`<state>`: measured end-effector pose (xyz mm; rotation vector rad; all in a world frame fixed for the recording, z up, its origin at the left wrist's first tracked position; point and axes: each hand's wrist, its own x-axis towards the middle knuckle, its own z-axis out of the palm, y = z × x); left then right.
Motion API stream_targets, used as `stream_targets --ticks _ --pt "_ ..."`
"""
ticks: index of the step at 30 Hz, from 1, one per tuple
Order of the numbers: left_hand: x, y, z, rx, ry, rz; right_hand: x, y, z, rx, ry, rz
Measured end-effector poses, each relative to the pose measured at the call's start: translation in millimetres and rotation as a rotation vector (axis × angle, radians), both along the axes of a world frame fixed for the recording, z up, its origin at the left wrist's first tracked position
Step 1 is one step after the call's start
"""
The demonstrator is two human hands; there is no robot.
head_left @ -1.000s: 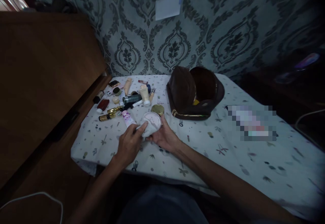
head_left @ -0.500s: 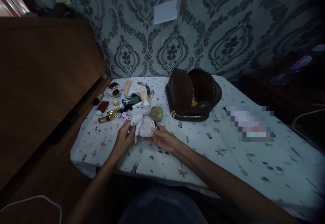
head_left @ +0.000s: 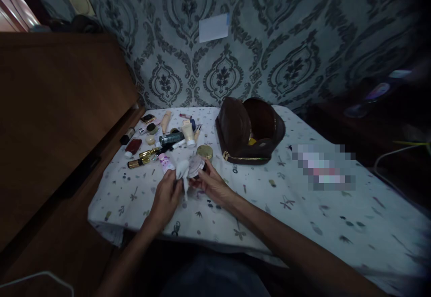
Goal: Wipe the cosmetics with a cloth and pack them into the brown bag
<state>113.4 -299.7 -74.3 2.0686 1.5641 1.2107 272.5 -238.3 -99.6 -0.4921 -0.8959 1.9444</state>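
My left hand (head_left: 167,194) is closed on a crumpled white wipe (head_left: 182,171). In my right hand (head_left: 213,182) is a round cosmetic jar (head_left: 196,166) with a pale top, tilted on its side. The wipe is right beside the jar; whether they touch I cannot tell. Just behind the jar a green-gold round container (head_left: 204,152) stands on the patterned cloth. A pink-and-white tube (head_left: 165,162) lies past my left fingertips.
Several cosmetics, among them a cream tube (head_left: 188,134) and a dark green bottle (head_left: 171,138), lie at the back left. A brown bag (head_left: 235,128) stands unzipped near the wall. A blurred-out object (head_left: 323,167) lies on the right. A wooden cabinet (head_left: 67,104) borders the left side.
My right hand has turned the jar from facing me to a tilted, edge-on position. The wipe has come off the jar's left side a little, and the whole view has shifted slightly.
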Motion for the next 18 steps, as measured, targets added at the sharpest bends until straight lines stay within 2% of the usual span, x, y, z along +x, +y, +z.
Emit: stream_targets --ticks 4,7,11,14,17,18 --pt "10.3 -8.1 -4.6 0.119 0.197 0.040 0.7 3.7 -1.6 -0.109 0.105 0.006" --pt "11.1 -9.0 -8.4 0.205 0.300 0.060 5.6 8.3 -2.4 -0.214 0.179 0.093" --pt "3.6 -6.9 -7.6 0.201 0.296 0.036 14.1 11.3 -3.8 -0.338 0.242 0.236" --pt "-4.7 -3.1 -9.7 0.179 0.274 0.010 17.4 10.0 -7.4 -0.317 0.220 0.288" --pt "-19.9 7.6 -21.2 0.216 0.334 0.004 18.9 10.4 -8.2 -0.226 0.227 0.283" --pt "-27.5 13.3 -26.5 0.234 0.350 0.045 20.2 11.3 -6.2 -0.180 0.229 0.276"
